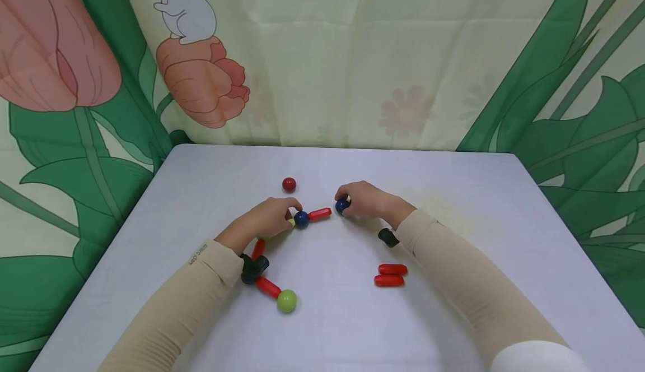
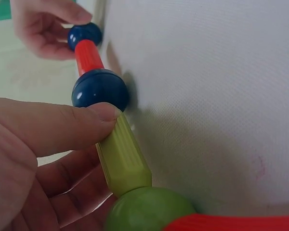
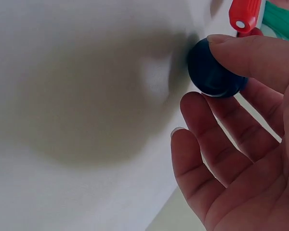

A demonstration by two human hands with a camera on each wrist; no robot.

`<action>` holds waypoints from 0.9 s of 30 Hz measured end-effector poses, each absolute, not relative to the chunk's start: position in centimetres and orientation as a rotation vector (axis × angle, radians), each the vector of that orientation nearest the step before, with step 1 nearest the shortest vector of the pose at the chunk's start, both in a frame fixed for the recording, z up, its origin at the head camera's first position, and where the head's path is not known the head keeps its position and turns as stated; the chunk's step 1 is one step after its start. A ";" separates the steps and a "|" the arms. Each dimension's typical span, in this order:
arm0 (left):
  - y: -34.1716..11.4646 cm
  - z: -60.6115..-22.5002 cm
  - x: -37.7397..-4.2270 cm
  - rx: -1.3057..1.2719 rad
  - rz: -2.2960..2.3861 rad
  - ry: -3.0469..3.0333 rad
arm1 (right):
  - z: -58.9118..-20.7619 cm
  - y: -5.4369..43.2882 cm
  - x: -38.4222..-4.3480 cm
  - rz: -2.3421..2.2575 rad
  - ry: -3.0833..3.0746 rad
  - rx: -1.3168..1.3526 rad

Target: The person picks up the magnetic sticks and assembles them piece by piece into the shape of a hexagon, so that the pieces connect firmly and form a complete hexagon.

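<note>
My left hand (image 1: 270, 216) pinches a yellow-green rod (image 2: 123, 156) where it meets a blue ball (image 1: 301, 219). A red rod (image 1: 319, 214) sticks out from that ball toward the right, its metal tip showing in the right wrist view. Beyond this tip, my right hand (image 1: 367, 199) holds another blue ball (image 3: 213, 70) between thumb and fingers, a small gap away in the head view. Behind the left hand the chain runs on through a green ball (image 2: 149, 209), a red rod (image 1: 258, 249), a dark ball partly hidden by the wrist camera, and another red rod (image 1: 268, 287).
At the chain's near end sits a light green ball (image 1: 286, 301). Two loose red rods (image 1: 392, 269) lie side by side below the right forearm. A red ball (image 1: 289, 185) rests toward the back of the white table (image 1: 332, 333). A printed curtain (image 1: 327, 80) hangs behind.
</note>
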State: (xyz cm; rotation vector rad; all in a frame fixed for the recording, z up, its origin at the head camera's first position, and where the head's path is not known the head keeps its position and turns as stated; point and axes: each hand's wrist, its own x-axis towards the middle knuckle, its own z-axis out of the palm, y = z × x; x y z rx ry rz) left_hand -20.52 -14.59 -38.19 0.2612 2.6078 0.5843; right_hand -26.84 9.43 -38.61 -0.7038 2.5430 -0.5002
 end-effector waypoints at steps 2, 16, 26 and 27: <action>-14.6 -38.2 -20.5 0.262 0.586 2.607 | -38.6 9.5 -26.4 -0.506 2.540 -0.703; -15.0 -38.4 -20.4 0.261 0.571 2.598 | -38.7 9.0 -25.2 -0.460 2.553 -0.765; -14.8 -38.2 -20.2 0.284 0.567 2.607 | -38.9 8.6 -25.0 -0.441 2.557 -0.816; -14.8 -38.2 -20.2 0.283 0.565 2.607 | -38.9 8.6 -25.0 -0.445 2.555 -0.799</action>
